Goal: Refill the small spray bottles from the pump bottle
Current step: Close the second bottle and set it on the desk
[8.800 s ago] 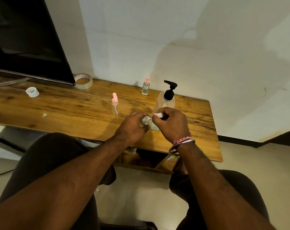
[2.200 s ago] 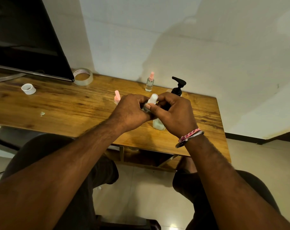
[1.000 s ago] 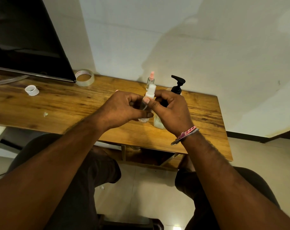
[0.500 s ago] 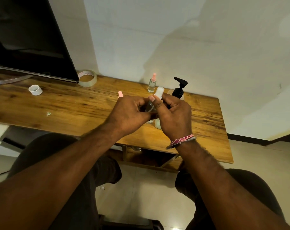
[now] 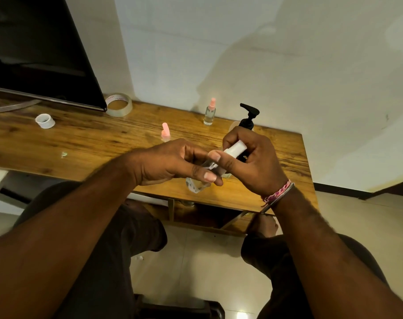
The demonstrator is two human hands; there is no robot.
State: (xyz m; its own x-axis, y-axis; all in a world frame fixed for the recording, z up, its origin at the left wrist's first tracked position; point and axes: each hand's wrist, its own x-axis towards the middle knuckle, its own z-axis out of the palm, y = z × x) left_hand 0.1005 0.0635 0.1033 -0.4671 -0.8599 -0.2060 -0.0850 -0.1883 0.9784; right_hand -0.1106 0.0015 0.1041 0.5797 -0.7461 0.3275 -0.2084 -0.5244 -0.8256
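My left hand (image 5: 172,163) grips a small clear spray bottle (image 5: 197,186), held tilted above the table's front edge. My right hand (image 5: 251,162) pinches its white cap (image 5: 235,148) at the bottle's top. Behind my right hand stands the pump bottle (image 5: 247,118) with a black pump head, its body mostly hidden. Two more small spray bottles with pink tops stand upright on the wooden table (image 5: 92,143): one (image 5: 165,134) just beyond my left hand, one (image 5: 210,112) near the wall.
A dark monitor (image 5: 34,54) fills the back left of the table. A roll of clear tape (image 5: 118,104) lies beside it and a small white ring (image 5: 45,120) sits further left. The table's right edge (image 5: 307,171) is close to my right hand.
Both hands have dropped slightly toward me with the bottle. The white cap now tilts more to the right in my right hand's fingers. The bottles on the table have not moved.
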